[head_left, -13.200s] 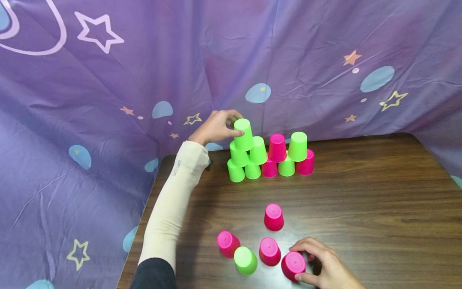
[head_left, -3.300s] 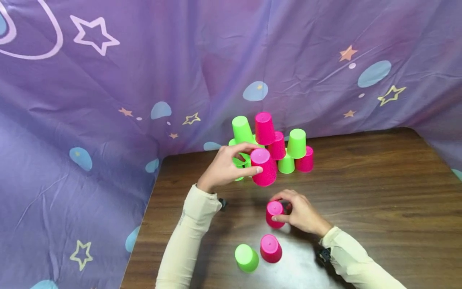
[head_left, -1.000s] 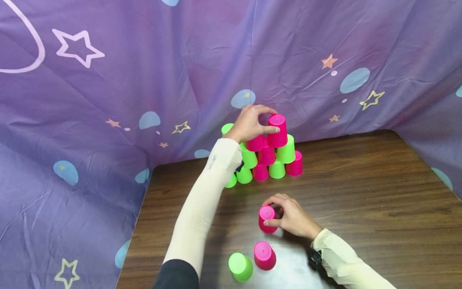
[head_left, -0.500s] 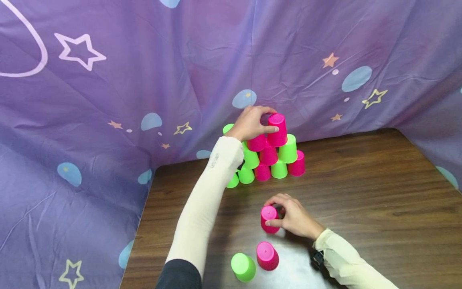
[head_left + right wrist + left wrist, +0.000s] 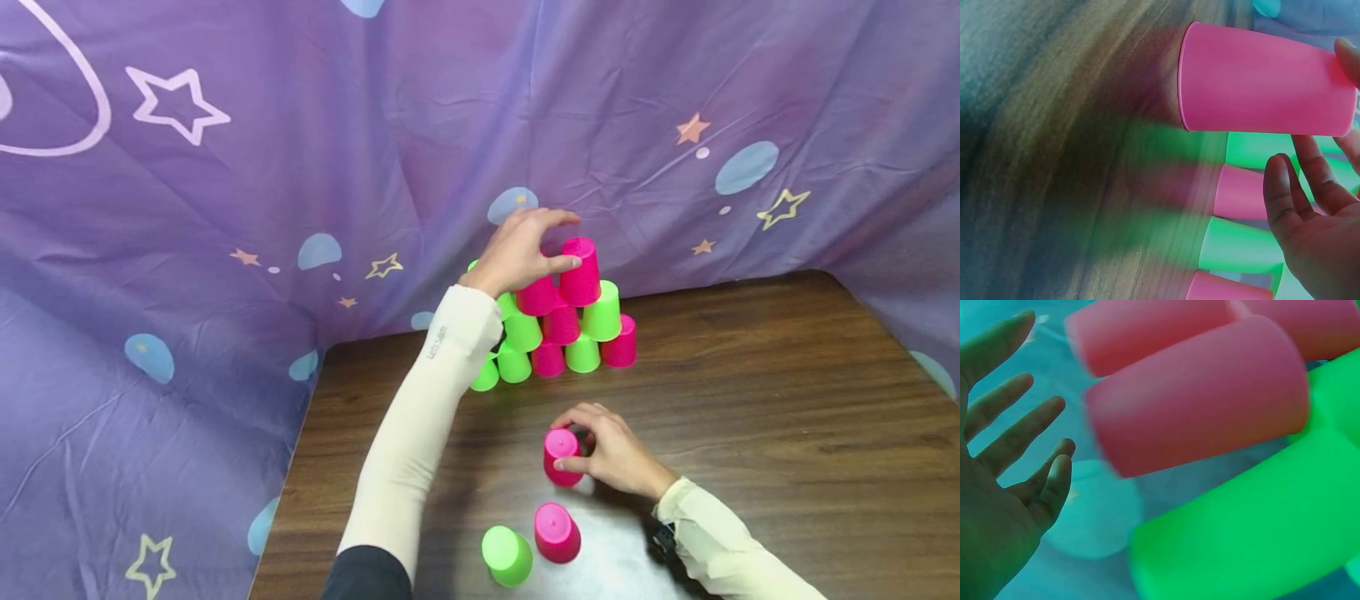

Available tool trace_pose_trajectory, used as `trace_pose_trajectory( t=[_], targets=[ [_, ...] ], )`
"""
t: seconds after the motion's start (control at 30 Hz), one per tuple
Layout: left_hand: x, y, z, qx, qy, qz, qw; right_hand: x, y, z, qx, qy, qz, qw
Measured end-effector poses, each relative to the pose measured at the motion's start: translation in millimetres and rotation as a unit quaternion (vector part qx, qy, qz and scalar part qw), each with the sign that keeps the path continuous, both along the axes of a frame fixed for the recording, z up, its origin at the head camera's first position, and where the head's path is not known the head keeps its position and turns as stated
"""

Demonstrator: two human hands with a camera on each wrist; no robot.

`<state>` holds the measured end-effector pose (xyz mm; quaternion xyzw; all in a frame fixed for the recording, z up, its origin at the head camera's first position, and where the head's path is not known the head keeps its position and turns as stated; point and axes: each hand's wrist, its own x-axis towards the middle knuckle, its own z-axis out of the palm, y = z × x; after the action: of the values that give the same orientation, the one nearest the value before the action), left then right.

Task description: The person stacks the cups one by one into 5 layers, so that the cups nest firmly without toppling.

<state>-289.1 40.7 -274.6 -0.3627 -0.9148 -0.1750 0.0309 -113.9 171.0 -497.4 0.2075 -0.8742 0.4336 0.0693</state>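
Observation:
In the head view my left hand (image 5: 517, 254) is spread beside the right-hand pink cup (image 5: 581, 282) of the stack's top row. In the left wrist view the fingers (image 5: 1019, 434) are extended, with a gap between them and the pink cups (image 5: 1200, 397). My right hand (image 5: 621, 457) holds an upside-down pink cup (image 5: 561, 442) at the middle of the table, thumb on its near side and fingers behind. In the right wrist view that cup (image 5: 1260, 81) stands with its rim toward the wood. The stack's left end is partly hidden behind my left hand and sleeve.
Nearer me, one upside-down pink cup (image 5: 557, 533) and one green cup (image 5: 507, 557) stand side by side on the wooden table (image 5: 750, 400). Several green and pink cups form the lower rows (image 5: 602, 312), close to the purple curtain (image 5: 420, 125).
Over the earlier frames pink cups joined the green one in the third row, and the loose cups grew fewer. Just now my left fingers have come off the rightmost pink cup; my right hand stays put.

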Motion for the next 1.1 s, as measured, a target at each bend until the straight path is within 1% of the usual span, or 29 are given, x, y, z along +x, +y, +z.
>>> trace_pose_trajectory(
  t=[0.1,0.17,0.23,0.3,0.43,0.57,0.63,0.7,0.8,0.87,0.97,1.03,1.1],
  targets=[
    [7.9,-11.0,9.6,0.034,0.033,-0.018,0.9987,-0.3,-1,-0.7,-0.001,-0.001,0.000,1.0000],
    [12.3,-18.6,15.4,0.053,0.050,-0.025,0.9971,-0.7,-1,-0.9,-0.002,0.000,0.000,1.0000],
    [16.4,-26.1,20.0,0.072,0.059,-0.028,0.9953,-1.0,-1,-0.8,-0.002,0.004,-0.002,1.0000],
    [22.0,-34.8,23.5,0.089,0.061,-0.027,0.9938,-1.2,-2,-1.0,0.000,0.006,-0.002,1.0000],
    [37.2,-54.2,26.8,0.119,0.069,-0.025,0.9902,-1.8,-2,-0.5,0.003,0.005,-0.002,1.0000],
    [55.1,-74.9,22.9,0.139,0.092,-0.036,0.9854,-2.4,-3,1.6,0.002,0.006,-0.007,1.0000],
    [64.2,-85.3,17.2,0.154,0.104,-0.044,0.9817,-3.1,-3,3.0,0.003,0.009,-0.007,0.9999],
    [73.0,-95.8,9.0,0.167,0.115,-0.050,0.9780,-4.1,-2,4.5,0.006,0.014,-0.006,0.9999],
    [85.3,-110.2,-8.3,0.186,0.123,-0.053,0.9735,-7.0,-2,6.3,0.009,0.024,-0.005,0.9997],
    [92.5,-119.4,-21.9,0.191,0.122,-0.050,0.9726,-9.3,-2,7.6,0.011,0.029,-0.005,0.9995],
    [101.6,-131.9,-43.7,0.201,0.107,-0.041,0.9727,-12.7,-1,10.5,0.014,0.029,-0.002,0.9995],
    [107.9,-139.0,-57.3,0.208,0.090,-0.032,0.9734,-14.7,-1,13.5,0.018,0.028,-0.001,0.9995],
    [114.1,-144.2,-70.2,0.215,0.065,-0.023,0.9743,-16.8,0,17.5,0.021,0.029,0.001,0.9994]
  ],
)
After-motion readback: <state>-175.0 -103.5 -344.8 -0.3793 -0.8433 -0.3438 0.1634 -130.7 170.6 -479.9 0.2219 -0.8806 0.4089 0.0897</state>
